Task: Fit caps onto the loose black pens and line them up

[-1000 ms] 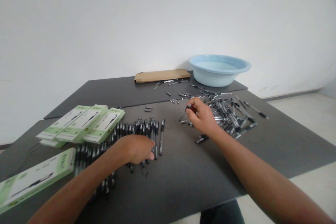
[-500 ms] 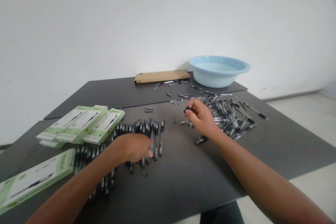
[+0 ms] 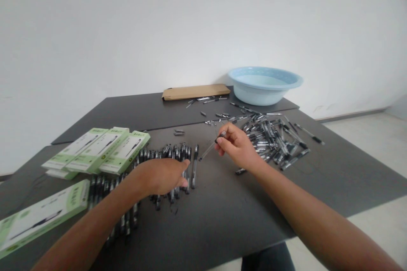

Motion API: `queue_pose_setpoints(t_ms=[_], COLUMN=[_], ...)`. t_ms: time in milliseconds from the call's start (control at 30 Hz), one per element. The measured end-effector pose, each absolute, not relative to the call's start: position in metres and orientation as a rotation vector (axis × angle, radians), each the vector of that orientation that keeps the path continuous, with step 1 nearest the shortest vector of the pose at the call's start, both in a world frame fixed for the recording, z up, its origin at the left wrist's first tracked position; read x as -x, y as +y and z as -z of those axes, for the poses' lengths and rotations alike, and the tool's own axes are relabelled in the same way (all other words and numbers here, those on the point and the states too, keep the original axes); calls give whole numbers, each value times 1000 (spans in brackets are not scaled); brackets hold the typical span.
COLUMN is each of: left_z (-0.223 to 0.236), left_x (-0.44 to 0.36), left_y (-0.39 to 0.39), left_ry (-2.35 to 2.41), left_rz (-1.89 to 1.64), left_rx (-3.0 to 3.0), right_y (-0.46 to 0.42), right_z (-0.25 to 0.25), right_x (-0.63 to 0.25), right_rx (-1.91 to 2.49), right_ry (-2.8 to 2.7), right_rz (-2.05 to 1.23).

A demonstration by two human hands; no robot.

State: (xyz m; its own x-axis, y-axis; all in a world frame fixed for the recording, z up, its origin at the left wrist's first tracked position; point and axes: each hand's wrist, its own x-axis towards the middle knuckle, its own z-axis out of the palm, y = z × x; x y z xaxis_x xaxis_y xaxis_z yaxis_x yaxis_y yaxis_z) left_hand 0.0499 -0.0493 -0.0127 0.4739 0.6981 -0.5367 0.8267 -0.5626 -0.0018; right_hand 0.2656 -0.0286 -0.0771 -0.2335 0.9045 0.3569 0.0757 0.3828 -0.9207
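Note:
My right hand (image 3: 237, 146) pinches a clear-barrelled pen (image 3: 207, 151) by its black end, and the barrel slants down to the left. My left hand (image 3: 163, 175) rests over a row of capped black pens (image 3: 176, 153), its thumb and forefinger spread and nothing visible between them. One pen (image 3: 195, 167) lies at the row's right end, just past those fingertips. Beyond my right hand spreads a loose heap of pens (image 3: 275, 137). More pens (image 3: 122, 222) lie under my left forearm, partly hidden by it.
Green-and-white pen boxes (image 3: 95, 146) are stacked at left, with another box (image 3: 44, 216) nearer me. Small caps (image 3: 179, 132) and loose parts (image 3: 211, 123) dot the middle. A flat cardboard piece (image 3: 197, 91) and a light blue basin (image 3: 263, 93) stand at the back.
My right hand has shifted slightly left and turned, bringing the pen's barrel into view. The thumb and forefinger of my left hand have spread apart.

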Motion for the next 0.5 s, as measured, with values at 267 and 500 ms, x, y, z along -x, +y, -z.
queue_pose_setpoints(t_ms=[267, 500], left_z=[9, 10], left_x=[-59, -65], left_y=[-49, -46], left_ry=[1309, 1327], left_rz=[627, 596], left_rx=[-2425, -2392], right_y=[-38, -48], right_z=[78, 76], right_x=[-256, -245], right_rx=[818, 667], right_ry=[-1583, -1603], right_rz=[-1138, -1266])
